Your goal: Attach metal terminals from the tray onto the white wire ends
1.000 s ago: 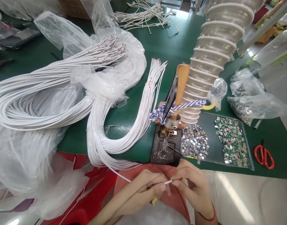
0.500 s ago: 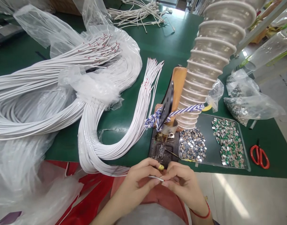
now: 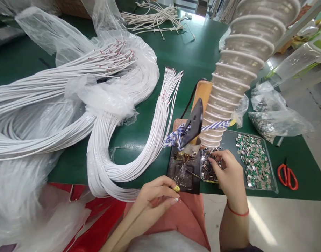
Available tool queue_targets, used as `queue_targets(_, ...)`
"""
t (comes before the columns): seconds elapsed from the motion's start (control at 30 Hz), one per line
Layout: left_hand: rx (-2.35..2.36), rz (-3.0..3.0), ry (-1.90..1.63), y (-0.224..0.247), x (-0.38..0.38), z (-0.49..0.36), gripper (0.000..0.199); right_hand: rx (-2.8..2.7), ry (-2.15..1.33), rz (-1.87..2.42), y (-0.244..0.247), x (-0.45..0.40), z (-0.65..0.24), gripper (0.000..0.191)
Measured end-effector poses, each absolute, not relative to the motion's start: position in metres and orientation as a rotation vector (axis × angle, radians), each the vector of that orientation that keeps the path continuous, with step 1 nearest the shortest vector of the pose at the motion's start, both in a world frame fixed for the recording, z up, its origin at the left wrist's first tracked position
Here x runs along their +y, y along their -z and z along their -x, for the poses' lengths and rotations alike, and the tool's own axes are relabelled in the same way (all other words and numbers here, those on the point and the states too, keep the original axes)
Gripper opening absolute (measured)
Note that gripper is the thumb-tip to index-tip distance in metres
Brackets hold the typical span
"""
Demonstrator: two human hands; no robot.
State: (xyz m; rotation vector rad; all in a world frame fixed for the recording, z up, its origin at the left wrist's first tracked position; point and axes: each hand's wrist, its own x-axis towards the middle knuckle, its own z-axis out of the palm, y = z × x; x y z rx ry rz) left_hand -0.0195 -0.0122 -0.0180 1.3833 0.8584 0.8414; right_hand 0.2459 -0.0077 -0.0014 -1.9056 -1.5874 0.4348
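My left hand is closed in a pinch on a white cable, whose short end pokes out past the thumb. A yellow wrap sits on one fingertip of that hand. My right hand is over the pile of small metal connectors, its thumb and index finger drawn together among them. Whatever those fingertips hold is too small to make out. Left of that pile stands a dark soldering base with a brass-coloured fixture. A long bundle of white cables curves across the table on the left.
Green-and-silver connectors lie on a clear tray at the right. Red-handled scissors rest beyond it. A wide ribbed hose comes down behind the base, near a black plate tied with blue-white cord. Plastic bags of parts lie behind the tray.
My right hand has left the cable end near my left hand and moved right and up to the metal connectors. My left hand still holds the cable, almost in place.
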Motion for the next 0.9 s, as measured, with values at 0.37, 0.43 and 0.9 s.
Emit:
queue_targets(0.37, 0.928, -1.35, -0.79, 0.018, -0.008, 0.02, 0.016, -1.532, -0.479, 1.812, 0.009, -0.026, -0.245, 0.008)
queue_targets(0.43, 0.929, -1.353, -0.781, 0.014, -0.007, 0.018, 0.019, -1.541, -0.692, 1.692, 0.001, -0.038, -0.232, 0.013)
queue_targets(0.9, 0.909, -1.305, -0.836, 0.012, -0.012, 0.013, 0.018, -1.285, -1.18, 1.36, 0.008, -0.058, -0.169, 0.003)
